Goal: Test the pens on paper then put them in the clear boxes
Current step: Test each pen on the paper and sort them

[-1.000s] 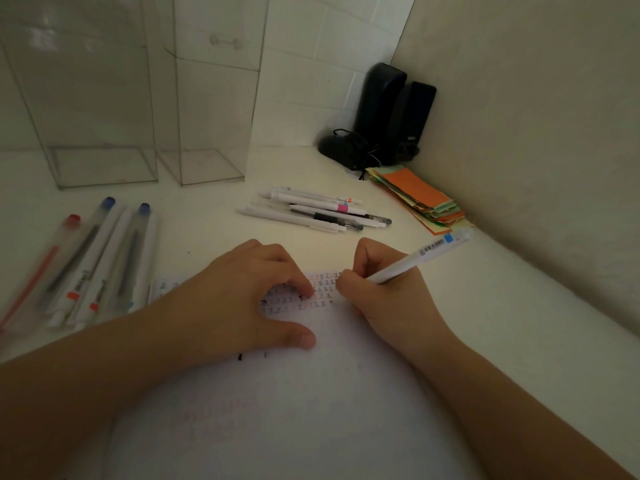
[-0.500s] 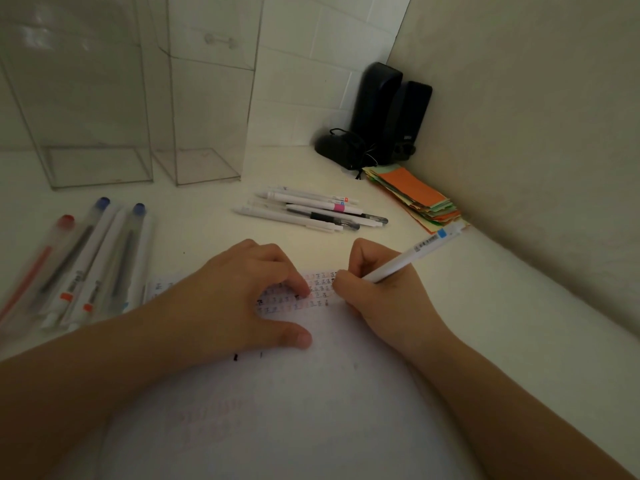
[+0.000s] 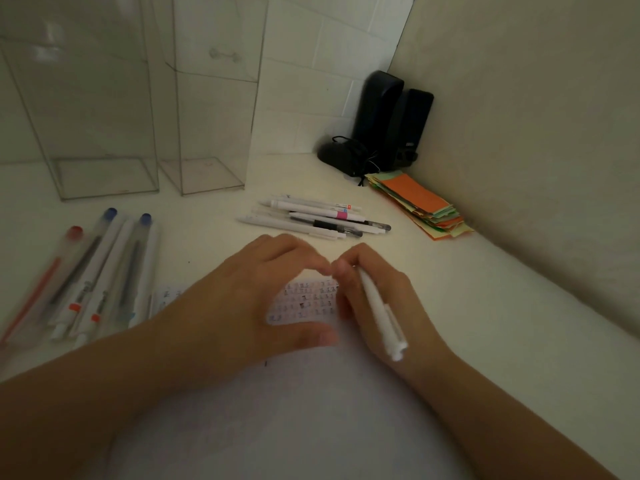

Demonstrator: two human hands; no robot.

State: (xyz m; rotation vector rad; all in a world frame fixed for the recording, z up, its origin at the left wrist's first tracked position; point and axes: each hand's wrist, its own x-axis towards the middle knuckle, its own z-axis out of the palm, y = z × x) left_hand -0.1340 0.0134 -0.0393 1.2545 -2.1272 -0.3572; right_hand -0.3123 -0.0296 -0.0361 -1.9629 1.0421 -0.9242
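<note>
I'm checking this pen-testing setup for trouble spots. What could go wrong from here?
The right hand holds the white pen with its clicker end toward the camera and the tip hidden by the fingers, so it may smudge the test marks on the paper. The clear boxes are tall and narrow; a dropped pen could tip one. The capped pens lie loose near the left forearm and could get swept away.

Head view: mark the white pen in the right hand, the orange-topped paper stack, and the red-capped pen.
White pen (image 3: 381, 315), head view, mid barrel.
Orange-topped paper stack (image 3: 415, 194), head view, top orange sheet.
Red-capped pen (image 3: 74, 233), head view, red cap.
</note>
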